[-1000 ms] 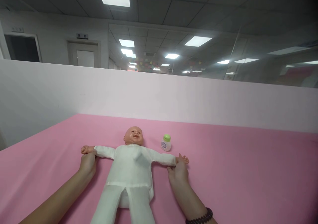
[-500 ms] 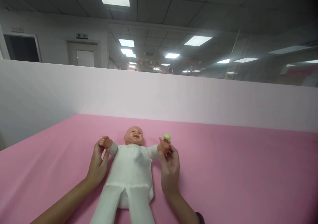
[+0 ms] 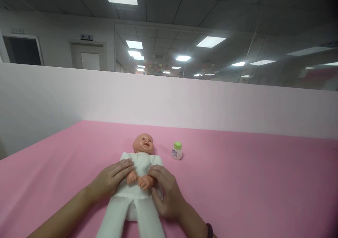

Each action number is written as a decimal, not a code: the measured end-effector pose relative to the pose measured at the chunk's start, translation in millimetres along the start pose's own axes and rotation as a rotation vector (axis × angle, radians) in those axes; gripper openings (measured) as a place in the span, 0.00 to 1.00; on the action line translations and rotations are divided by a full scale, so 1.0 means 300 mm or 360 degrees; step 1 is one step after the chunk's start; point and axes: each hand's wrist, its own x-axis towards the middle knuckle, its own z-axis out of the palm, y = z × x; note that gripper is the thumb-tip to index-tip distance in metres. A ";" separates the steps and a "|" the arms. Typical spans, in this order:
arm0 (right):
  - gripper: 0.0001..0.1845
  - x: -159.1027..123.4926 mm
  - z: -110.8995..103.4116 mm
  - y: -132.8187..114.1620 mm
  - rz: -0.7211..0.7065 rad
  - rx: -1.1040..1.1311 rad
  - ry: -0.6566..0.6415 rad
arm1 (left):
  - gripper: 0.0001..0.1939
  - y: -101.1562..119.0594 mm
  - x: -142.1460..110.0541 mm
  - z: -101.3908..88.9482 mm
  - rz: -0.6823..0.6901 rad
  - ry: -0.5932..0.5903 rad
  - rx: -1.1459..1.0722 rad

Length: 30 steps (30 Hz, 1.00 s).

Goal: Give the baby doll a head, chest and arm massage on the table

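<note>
A baby doll (image 3: 142, 164) in a white cloth suit lies on its back, head away from me, with both forearms folded over its belly. My left hand (image 3: 112, 178) lies over the doll's arm on the left, fingers together along the sleeve and thumb hidden. On the other side, my right hand (image 3: 167, 192) holds the doll's other arm near the wrist, fingers above and thumb below. Both plastic doll hands show between mine, close together. Beyond my right hand stands a small clear bottle (image 3: 176, 151) with a green cap and a printed label.
A pink padded surface (image 3: 237, 181) lies under everything. Along its far side runs a white low wall (image 3: 185, 102), with glass above it. A door (image 3: 89, 58) and ceiling lights show in the background.
Both my hands have come inward, bringing the doll's arms from spread out at the sides to folded over its belly. The bottle, previously mostly hidden behind the doll's hand, now shows fully.
</note>
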 end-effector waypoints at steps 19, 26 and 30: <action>0.23 0.009 -0.014 0.019 0.0150 0.0113 0.0183 | 0.24 0.005 0.001 0.001 -0.0327 0.0296 -0.0279; 0.22 0.031 -0.040 0.091 0.1056 0.0551 0.1280 | 0.19 0.001 0.050 -0.002 -0.1497 0.0973 -0.1124; 0.27 0.031 -0.064 0.132 0.1618 0.0660 0.1723 | 0.21 -0.041 0.054 -0.007 -0.1926 0.1225 -0.1242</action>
